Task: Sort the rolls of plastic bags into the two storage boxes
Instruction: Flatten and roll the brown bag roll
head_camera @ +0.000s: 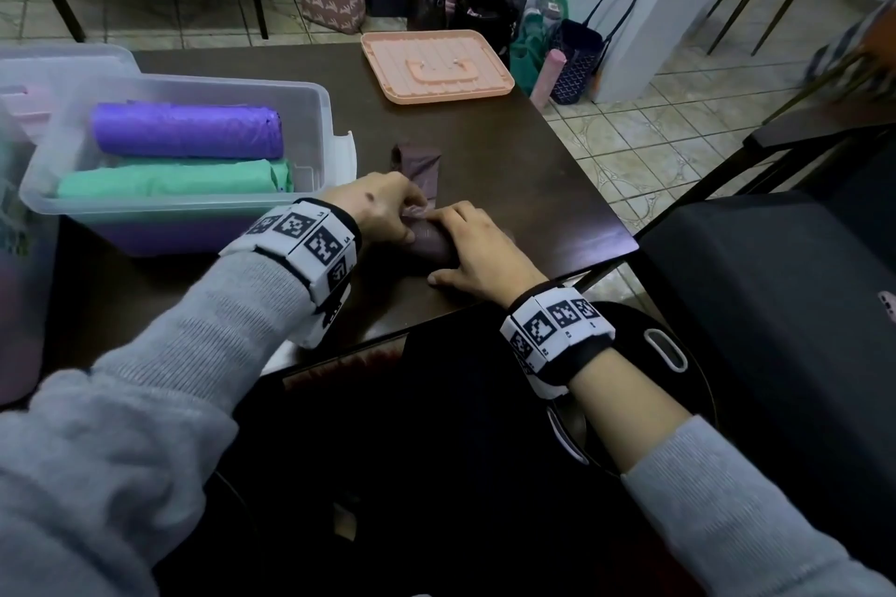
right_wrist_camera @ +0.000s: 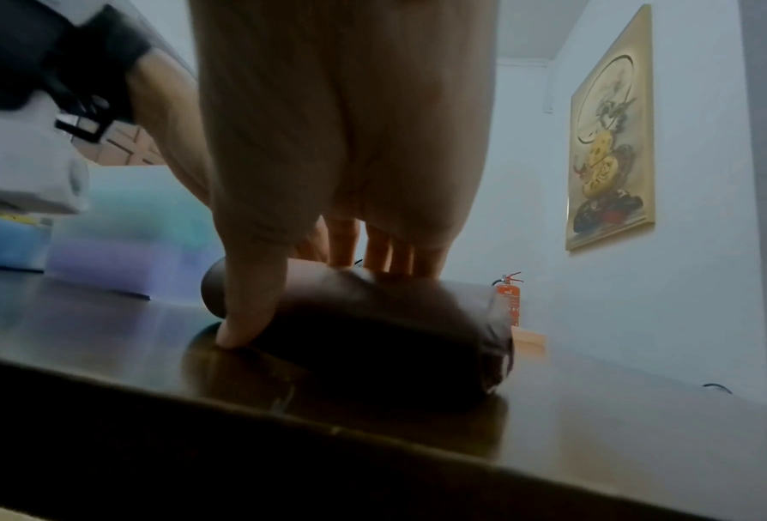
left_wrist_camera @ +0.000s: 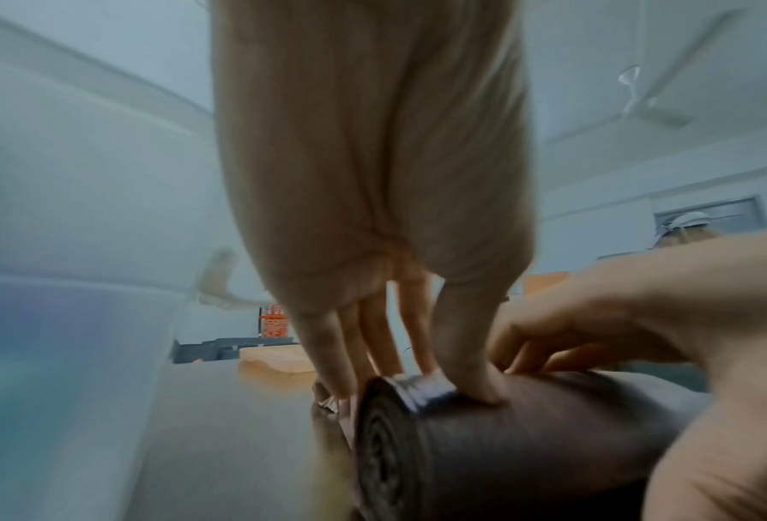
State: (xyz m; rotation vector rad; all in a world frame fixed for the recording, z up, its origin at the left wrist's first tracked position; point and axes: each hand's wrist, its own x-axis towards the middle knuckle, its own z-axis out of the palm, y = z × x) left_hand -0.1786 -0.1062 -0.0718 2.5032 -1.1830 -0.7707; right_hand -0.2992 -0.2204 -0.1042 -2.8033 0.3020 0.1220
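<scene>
A dark brown roll of plastic bags (head_camera: 431, 247) lies near the front edge of the dark table (head_camera: 509, 160); its loose tail (head_camera: 419, 167) stretches away from me. My left hand (head_camera: 412, 221) pinches the roll's left end, with the thumb (left_wrist_camera: 475, 380) on top and the fingers behind. My right hand (head_camera: 451, 252) grips the right part, with its fingers over the top and its thumb (right_wrist_camera: 243, 317) on the near side. The roll (right_wrist_camera: 395, 335) rests on the table. A clear storage box (head_camera: 320, 112) at the left holds a purple roll (head_camera: 186, 131) and a green roll (head_camera: 174, 182).
A second translucent box (head_camera: 19, 286) stands at the far left edge. A peach lid (head_camera: 436, 65) lies at the table's far side. Several bags (head_camera: 485, 0) sit on the tiled floor beyond. A black chair (head_camera: 776, 305) stands right of the table's corner.
</scene>
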